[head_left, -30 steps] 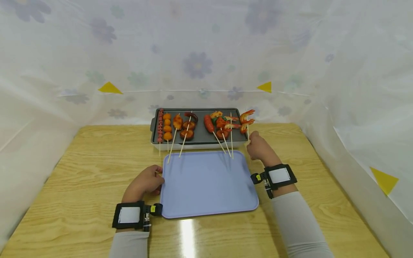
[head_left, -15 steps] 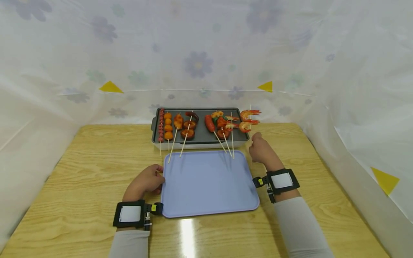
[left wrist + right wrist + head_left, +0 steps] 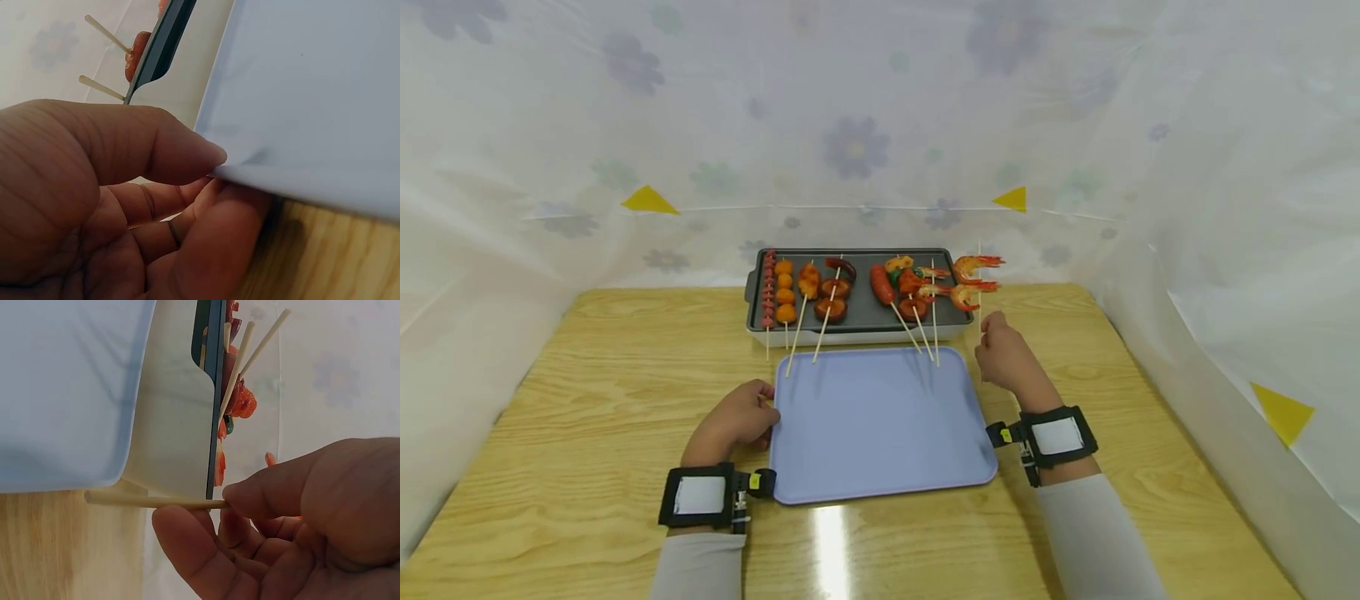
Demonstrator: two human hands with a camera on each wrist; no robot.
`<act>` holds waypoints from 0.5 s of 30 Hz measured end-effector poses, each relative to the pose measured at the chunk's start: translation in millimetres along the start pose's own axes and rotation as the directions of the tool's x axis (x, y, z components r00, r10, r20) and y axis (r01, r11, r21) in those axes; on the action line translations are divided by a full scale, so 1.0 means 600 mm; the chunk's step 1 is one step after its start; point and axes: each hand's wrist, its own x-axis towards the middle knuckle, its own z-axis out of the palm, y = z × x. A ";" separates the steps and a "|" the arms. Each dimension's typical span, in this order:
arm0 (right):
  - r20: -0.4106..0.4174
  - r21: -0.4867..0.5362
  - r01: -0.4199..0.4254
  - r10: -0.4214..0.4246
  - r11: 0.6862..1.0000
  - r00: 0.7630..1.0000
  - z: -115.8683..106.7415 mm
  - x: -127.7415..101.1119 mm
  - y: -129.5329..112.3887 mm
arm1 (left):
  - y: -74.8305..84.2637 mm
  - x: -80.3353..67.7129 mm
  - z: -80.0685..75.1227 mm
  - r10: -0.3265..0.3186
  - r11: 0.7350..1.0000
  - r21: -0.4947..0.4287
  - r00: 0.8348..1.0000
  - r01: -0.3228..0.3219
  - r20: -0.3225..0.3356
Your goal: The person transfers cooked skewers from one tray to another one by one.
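The right hand (image 3: 1006, 357) pinches the shrimp skewer (image 3: 977, 279) by its stick, lifted off the grill pan (image 3: 857, 321), while the left hand (image 3: 735, 421) grips the near-left edge of the blue tray (image 3: 880, 425), probably to steady it

An orange shrimp skewer (image 3: 976, 279) stands upright just right of the grill, beyond the flat lavender tray (image 3: 880, 425).
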 end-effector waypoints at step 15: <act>-0.060 0.051 0.039 -0.036 0.998 0.998 0.014 -0.041 -0.001 | 0.003 -0.008 -0.001 0.007 1.000 0.028 1.000 -0.007 -0.008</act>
